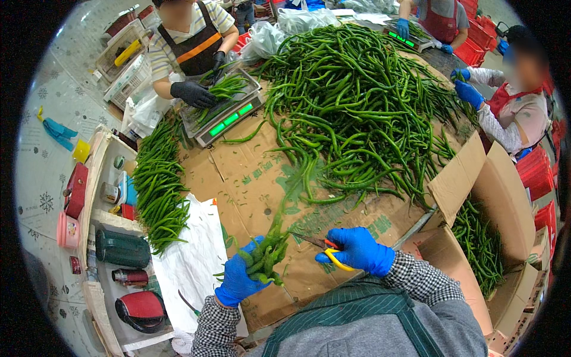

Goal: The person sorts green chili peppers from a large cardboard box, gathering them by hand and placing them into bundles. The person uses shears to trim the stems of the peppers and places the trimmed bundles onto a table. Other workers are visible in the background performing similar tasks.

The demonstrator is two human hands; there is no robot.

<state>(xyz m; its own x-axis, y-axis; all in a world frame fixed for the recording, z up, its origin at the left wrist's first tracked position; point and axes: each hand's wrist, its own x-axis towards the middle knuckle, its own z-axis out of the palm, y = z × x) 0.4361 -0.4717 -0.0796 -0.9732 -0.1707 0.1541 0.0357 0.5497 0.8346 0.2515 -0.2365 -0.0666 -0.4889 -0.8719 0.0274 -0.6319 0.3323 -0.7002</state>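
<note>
My left hand (237, 276), in a blue glove, grips a bunch of long green chili peppers (266, 253); their far ends are motion-blurred. In my right hand (357, 251), gloved the same way, is a pair of scissors (334, 259) with yellow and orange handles. Its dark blades point left, just beside the bunch; whether they are parted is hard to tell. Beneath both hands lies flattened brown cardboard (250, 187) with green print and scattered green bits. Beyond them rises a large heap of loose green chili peppers (357, 102).
Trimmed peppers (160, 187) lie in a row at left, beside a white sheet (192, 267). A digital scale (229, 118) stands near a co-worker's black-gloved hand (192, 93). Right of me, an open cardboard box (450, 263) holds peppers. Two more co-workers are across the table.
</note>
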